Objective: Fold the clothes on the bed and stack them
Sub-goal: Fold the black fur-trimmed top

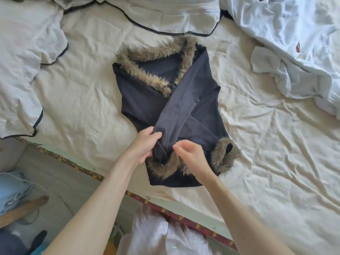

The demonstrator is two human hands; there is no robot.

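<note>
A black top (pixel 141 100) with brown fur trim on its collar (pixel 147 57) and cuffs lies flat in the middle of the bed (pixel 276 162). Both sleeves are crossed over its front. The folded-over sleeve (pixel 184 100) runs diagonally down to the near left. My left hand (pixel 145 144) grips that sleeve near its cuff. My right hand (pixel 191 155) rests on the furry cuff beside it, fingers curled and slightly apart. The other fur cuff (pixel 224 155) lies at the right hem.
A cream blanket with black piping (pixel 24 70) is bunched at the left and along the back. A crumpled white garment (pixel 298 52) lies at the right. The bed's patterned edge (pixel 184 219) runs below my arms, with the floor and blue denim (pixel 12 192) at lower left.
</note>
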